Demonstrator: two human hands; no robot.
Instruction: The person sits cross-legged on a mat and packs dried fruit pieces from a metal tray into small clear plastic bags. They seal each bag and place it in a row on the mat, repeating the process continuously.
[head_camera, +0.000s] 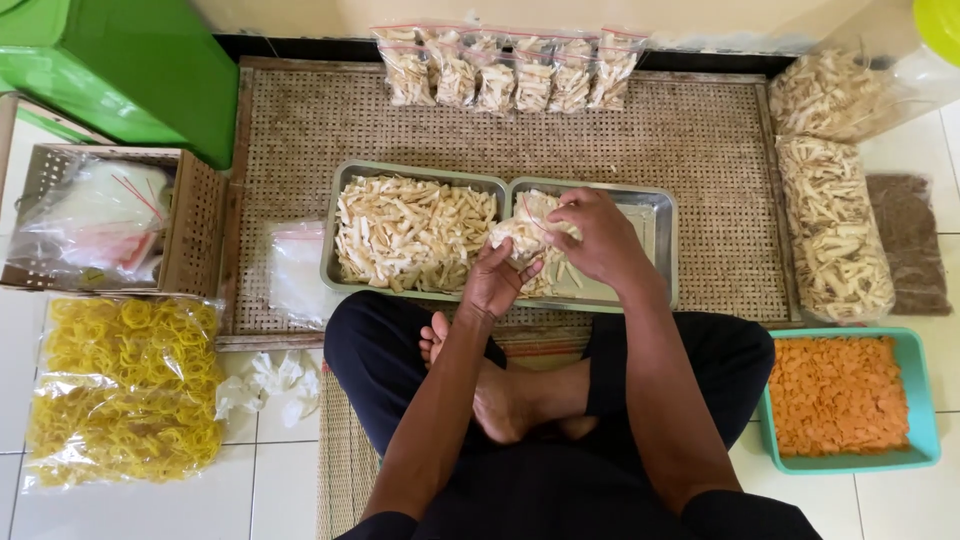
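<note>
Head view: our left hand (495, 280) cups a small snack bag (520, 238) from below, our right hand (595, 235) curled over its top, above the metal tray (655, 215).

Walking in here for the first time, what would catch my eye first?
Probably both hands at the centre: the left hand and right hand grip a small clear bag of pale stick snacks over two metal trays. Then the colours: yellow ring crackers bagged at the left, orange chips in a teal tub at the right.
</note>
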